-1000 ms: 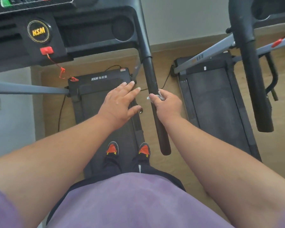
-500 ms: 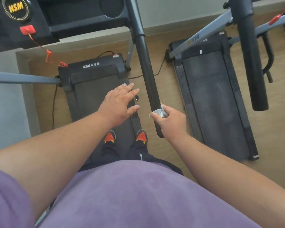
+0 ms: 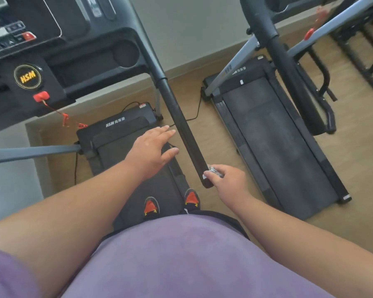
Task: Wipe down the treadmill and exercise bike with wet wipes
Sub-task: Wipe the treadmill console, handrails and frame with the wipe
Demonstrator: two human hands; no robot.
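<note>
I stand on the treadmill (image 3: 125, 160), which fills the left and centre of the frame, and I am working its right handrail (image 3: 182, 130), the black bar running from upper centre down to the middle. My right hand (image 3: 230, 181) sits at the rail's lower end, just right of centre, fingers (image 3: 219, 168) pinched on a small crumpled wipe (image 3: 212, 172) that touches the tip of the bar. My left hand (image 3: 152, 151) hovers flat just left of the rail, fingers straight and relaxed, holding nothing.

To finish this step well, I judge I should wrap the wipe round the end cap and twist, since a pinched wad only cleans a narrow stripe. Unfolding it to a fresh face would help before the next surface. The free hand could steady the rail. The console (image 3: 52, 61) at upper left looks like the next part to do; no bike is clearly in view.
</note>
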